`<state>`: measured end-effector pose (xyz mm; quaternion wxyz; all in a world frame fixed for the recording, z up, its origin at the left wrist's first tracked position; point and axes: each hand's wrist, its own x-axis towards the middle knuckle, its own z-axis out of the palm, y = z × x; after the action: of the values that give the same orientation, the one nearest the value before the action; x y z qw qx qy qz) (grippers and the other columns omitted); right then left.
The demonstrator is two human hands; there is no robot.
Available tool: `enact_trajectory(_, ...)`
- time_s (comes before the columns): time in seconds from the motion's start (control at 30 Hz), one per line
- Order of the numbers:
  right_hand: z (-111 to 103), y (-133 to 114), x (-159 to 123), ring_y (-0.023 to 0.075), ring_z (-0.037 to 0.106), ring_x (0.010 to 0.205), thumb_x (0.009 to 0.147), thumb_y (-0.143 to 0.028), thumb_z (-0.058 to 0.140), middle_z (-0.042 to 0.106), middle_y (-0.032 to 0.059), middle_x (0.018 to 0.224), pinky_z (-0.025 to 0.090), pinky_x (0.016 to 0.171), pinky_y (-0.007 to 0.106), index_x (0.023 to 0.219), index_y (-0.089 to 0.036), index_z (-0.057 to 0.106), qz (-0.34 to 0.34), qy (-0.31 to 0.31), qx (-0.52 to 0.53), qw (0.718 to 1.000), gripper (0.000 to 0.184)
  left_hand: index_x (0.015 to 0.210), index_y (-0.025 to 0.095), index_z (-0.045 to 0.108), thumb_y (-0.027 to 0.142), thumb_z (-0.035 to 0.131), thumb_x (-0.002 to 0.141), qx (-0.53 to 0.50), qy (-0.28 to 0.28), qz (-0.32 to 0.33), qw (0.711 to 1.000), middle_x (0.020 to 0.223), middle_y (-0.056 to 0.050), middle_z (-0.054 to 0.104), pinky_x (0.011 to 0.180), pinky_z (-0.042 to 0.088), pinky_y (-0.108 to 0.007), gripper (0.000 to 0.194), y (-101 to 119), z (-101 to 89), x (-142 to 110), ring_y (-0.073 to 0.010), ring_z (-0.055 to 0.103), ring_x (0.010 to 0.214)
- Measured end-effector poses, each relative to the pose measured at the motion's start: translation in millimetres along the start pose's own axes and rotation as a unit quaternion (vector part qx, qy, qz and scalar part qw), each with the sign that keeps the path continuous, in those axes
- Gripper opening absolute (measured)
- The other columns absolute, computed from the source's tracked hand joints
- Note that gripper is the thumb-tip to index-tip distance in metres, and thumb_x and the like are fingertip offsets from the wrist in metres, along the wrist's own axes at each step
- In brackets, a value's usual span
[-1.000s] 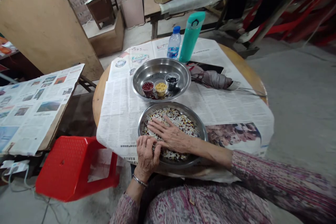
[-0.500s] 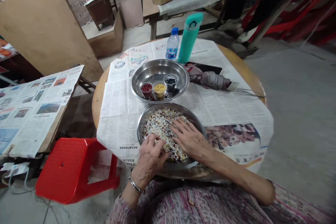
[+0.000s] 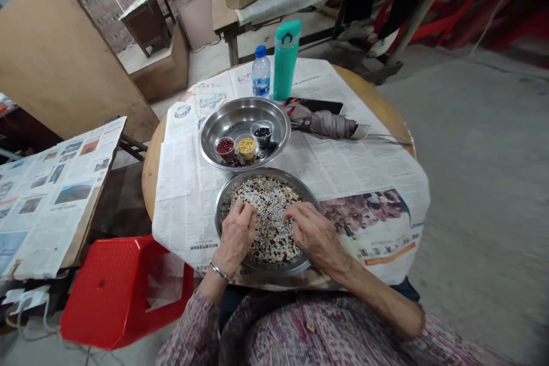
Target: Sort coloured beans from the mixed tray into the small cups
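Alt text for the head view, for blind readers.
Left hand and right hand curl over mixed grains in a basin on a newspaper-covered table. Behind, another basin holds cups of red grains, yellow grains and black grains.

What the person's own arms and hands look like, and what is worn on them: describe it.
The left hand and right hand wear no gloves. A slim silver-coloured bracelet circles the left wrist. The left sleeve and right sleeve share a streaky, mottled pattern of purple-pink, grey and pale tones; the right one sits higher, leaving more forearm bare.
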<state>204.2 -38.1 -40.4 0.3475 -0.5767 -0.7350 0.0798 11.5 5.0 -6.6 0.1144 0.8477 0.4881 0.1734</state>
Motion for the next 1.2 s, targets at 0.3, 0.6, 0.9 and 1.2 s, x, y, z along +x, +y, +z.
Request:
enact_trajectory(0.3, 8, 1, -4, 0.0224, 0.061, 0.103, 0.095, -0.014, 0.041, 0.063, 0.0088, 0.106, 0.052, 0.091, 0.04, 0.107, -0.022, 0.06, 0.038, 0.163, 0.114, 0.979, 0.024, 0.144, 0.022, 0.038, 0.045, 0.05, 0.097, 0.092, -0.139, 0.198, 0.966, 0.154, -0.01, 0.04, 0.117, 0.03, -0.053, 0.053, 30, 20.5, 25, -0.0259, 0.029, 0.146)
enact_trajectory(0.6, 5, -1, -4, 0.0213, 0.061, 0.103, 0.094, -0.011, 0.046, 0.064, 0.0082, 0.105, 0.052, 0.092, 0.039, 0.115, -0.021, 0.057, 0.024, 0.142, 0.109, 0.984, 0.026, 0.147, 0.022, 0.036, 0.018, 0.041, 0.098, 0.204, -0.056, 0.054, 0.976, 0.156, -0.012, 0.036, 0.114, 0.038, -0.049, 0.049, -11, -2.5, 19, -0.029, 0.031, 0.146)
enact_trajectory(0.9, 8, 0, -4, 0.0214, 0.062, 0.101, 0.095, -0.011, 0.045, 0.064, 0.009, 0.106, 0.052, 0.091, 0.038, 0.116, -0.02, 0.057, 0.02, 0.134, 0.096, 0.986, 0.026, 0.141, 0.014, 0.039, 0.038, 0.052, 0.097, 0.113, -0.066, 0.076, 0.988, 0.147, -0.016, 0.045, 0.114, 0.037, -0.051, 0.052, 24, 22.3, 35, -0.031, 0.042, 0.136)
enact_trajectory(1.2, 7, 0, -3, 0.0209, 0.065, 0.096, 0.094, -0.011, 0.048, 0.067, 0.009, 0.102, 0.052, 0.089, 0.036, 0.113, -0.018, 0.058, -0.002, 0.123, 0.077, 0.989, 0.023, 0.115, 0.019, 0.057, 0.003, 0.047, 0.091, 0.056, -0.135, 0.155, 0.977, 0.133, -0.007, 0.054, 0.105, 0.049, -0.035, 0.03, 15, -11.9, -17, -0.0201, 0.049, 0.124)
